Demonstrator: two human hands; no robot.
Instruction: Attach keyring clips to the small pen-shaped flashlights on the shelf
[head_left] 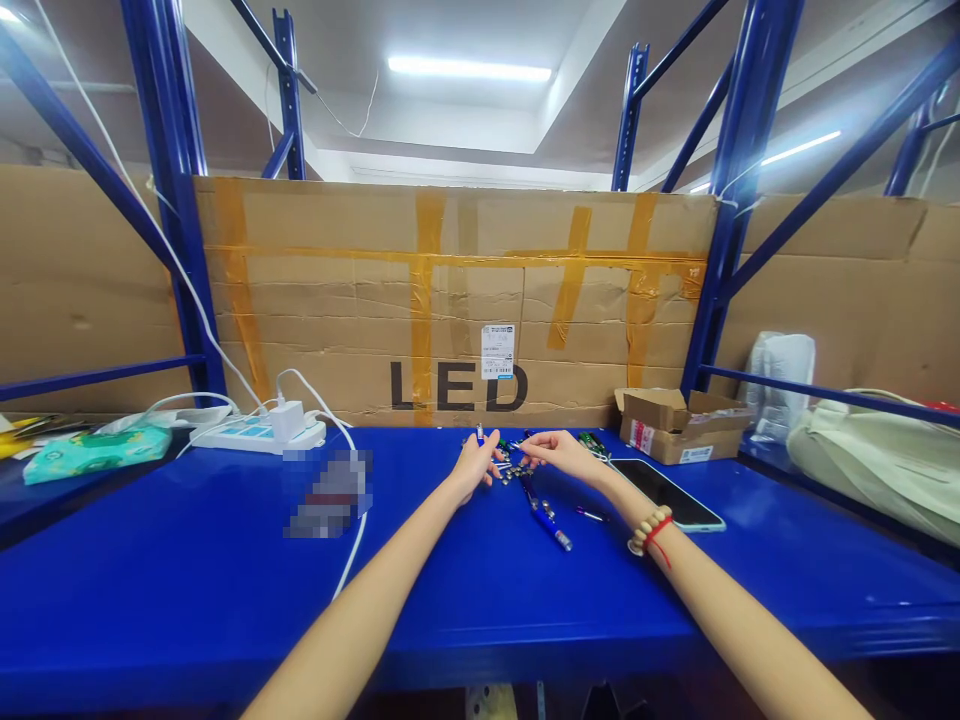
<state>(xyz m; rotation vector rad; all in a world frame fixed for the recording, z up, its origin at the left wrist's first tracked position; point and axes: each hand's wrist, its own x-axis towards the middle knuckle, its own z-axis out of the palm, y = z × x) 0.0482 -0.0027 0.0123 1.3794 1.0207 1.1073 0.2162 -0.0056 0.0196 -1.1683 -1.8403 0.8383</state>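
Observation:
My left hand (474, 466) is closed around a small blue and silver tube (481, 435), whose end sticks up above the thumb. Just to its right, my right hand (561, 453) pinches a thin, light-coloured piece (515, 446) between thumb and fingertips; its kind is too small to make out. Below and between the hands lie several small silver parts (511, 473), partly hidden by fingers. Nearer to me rests a blue pen-like tube (551, 526) with a silver end. A short dark purple piece (592, 514) is under my right wrist. Small green pieces (592, 442) lie behind the right hand.
A tablet (667, 490) lies by my right forearm, before an opened cardboard box (682, 425). On the left are a white power strip (259, 432), its cable, and a green tissue pack (97, 453). A large cardboard sheet (337, 310) and blue rack posts (739, 190) bound the blue shelf (187, 560).

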